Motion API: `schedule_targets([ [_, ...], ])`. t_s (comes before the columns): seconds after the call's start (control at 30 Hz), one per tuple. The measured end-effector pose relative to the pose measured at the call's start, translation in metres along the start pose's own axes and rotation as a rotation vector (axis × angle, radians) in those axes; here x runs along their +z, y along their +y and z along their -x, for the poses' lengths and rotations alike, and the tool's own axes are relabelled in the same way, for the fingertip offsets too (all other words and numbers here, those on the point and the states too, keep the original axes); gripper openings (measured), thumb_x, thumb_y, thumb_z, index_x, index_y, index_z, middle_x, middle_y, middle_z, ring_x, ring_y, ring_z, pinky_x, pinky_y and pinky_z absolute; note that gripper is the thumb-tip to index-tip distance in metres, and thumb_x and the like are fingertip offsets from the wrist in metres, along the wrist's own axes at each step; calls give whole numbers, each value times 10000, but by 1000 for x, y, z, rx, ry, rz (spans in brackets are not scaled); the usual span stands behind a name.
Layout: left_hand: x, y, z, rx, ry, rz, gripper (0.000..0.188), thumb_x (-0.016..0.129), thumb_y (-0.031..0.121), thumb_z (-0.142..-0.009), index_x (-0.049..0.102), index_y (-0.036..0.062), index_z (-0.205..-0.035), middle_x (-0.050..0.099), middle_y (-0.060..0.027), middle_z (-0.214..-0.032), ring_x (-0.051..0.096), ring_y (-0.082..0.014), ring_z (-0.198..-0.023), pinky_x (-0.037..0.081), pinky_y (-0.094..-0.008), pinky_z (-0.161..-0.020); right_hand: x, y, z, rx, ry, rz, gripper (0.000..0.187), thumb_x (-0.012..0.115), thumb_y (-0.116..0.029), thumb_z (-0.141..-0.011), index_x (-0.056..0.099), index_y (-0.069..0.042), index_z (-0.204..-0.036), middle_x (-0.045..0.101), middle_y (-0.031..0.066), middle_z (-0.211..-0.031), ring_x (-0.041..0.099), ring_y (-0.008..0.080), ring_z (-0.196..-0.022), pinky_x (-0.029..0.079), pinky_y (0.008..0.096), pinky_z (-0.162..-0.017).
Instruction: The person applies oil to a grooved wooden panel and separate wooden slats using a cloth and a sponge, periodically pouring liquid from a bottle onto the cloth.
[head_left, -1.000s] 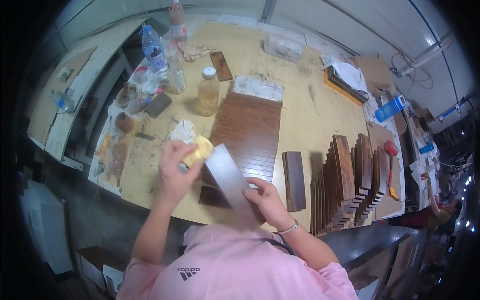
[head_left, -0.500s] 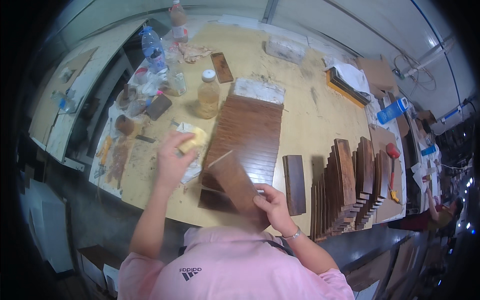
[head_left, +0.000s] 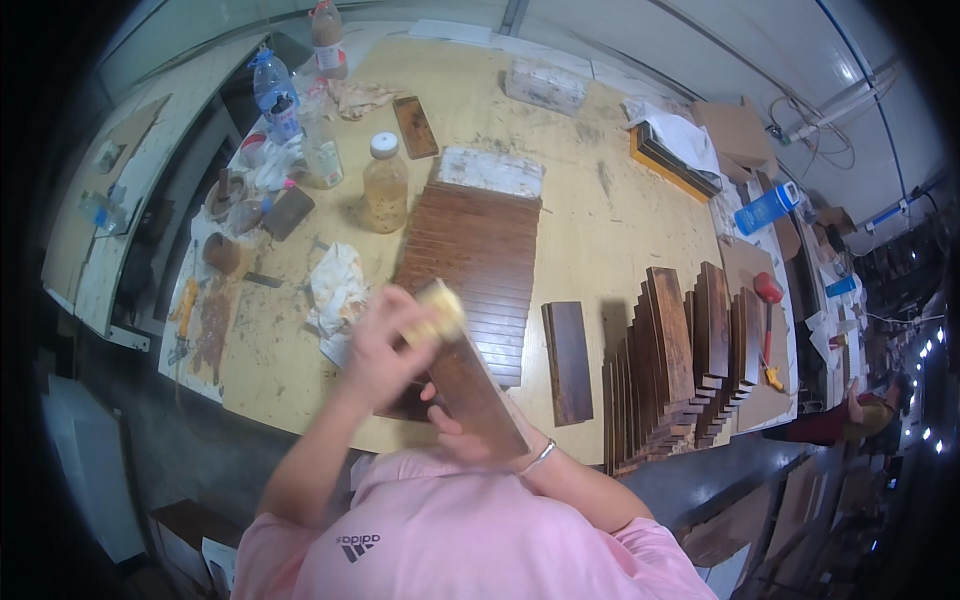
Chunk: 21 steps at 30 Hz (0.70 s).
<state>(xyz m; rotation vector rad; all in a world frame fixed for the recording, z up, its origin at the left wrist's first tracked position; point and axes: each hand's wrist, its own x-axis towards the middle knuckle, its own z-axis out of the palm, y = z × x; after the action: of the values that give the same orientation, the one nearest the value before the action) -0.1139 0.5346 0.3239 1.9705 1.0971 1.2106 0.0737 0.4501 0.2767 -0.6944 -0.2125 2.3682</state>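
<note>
My left hand (head_left: 383, 348) is closed on a pale yellow sponge (head_left: 437, 312), blurred by motion, which meets the upper end of a brown wooden board (head_left: 478, 400). From underneath, my right hand (head_left: 455, 432) grips that board, its fingertips showing along the left edge. The board is held tilted above the table's near edge, in front of my chest. Just beyond it lies a row of overlapping brown boards (head_left: 470, 250) with a whitish block (head_left: 490, 172) at its far end. A crumpled white cloth (head_left: 338, 290) is left of my left hand.
A bottle of amber liquid (head_left: 385, 185) stands beyond the cloth. One dark board (head_left: 568, 362) lies to the right, before stacks of leaning boards (head_left: 668, 335). A red-headed tool (head_left: 768, 290) and a blue bottle (head_left: 768, 208) are at far right. Another person (head_left: 868, 415) is in the distance.
My left hand has brought the sponge rightward and down onto the board's upper end. The board is turned slightly, and my right hand is now mostly beneath it.
</note>
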Motion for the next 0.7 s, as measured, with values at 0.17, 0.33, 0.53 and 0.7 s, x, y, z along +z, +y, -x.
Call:
schedule_targets([
  [0.17, -39, -41, -18, -72, 307, -162, 339, 753, -9, -724, 716, 60, -1054, 592, -97, -986, 608, -266, -926, 499, -351, -833, 4, -2, 7, 31, -259, -174, 536, 387, -456, -1037, 519, -3, -1293, 539, 111, -886, 504, 190, -652, 408, 308, -495],
  [0.33, 1, 34, 41, 125, -106, 41, 330, 795, 17, -679, 742, 62, -1002, 589, -97, -990, 611, -246, -892, 515, -356, -756, 32, -15, 16, -114, 128, -303, 663, 306, -531, -1032, 516, 15, -1343, 619, 148, -966, 611, 240, -684, 493, 363, -467],
  [0.53, 16, 37, 58, 339, -197, 15, 400, 807, 25, -665, 765, 119, -1051, 581, -113, -1001, 625, -264, -862, 531, -349, -738, 16, -19, 17, -74, 252, -115, 637, 269, -526, -1002, 597, -70, -1302, 684, 125, -984, 672, 254, -733, 554, 379, -524],
  [0.7, -14, -12, 12, -87, 132, -141, 357, 731, -65, -724, 707, 47, -1062, 579, -76, -1029, 579, -223, -965, 467, -317, -850, 14, -17, 32, -78, 167, -62, 594, 304, -494, -1009, 666, -66, -1203, 654, 109, -793, 623, 205, -647, 521, 345, -512],
])
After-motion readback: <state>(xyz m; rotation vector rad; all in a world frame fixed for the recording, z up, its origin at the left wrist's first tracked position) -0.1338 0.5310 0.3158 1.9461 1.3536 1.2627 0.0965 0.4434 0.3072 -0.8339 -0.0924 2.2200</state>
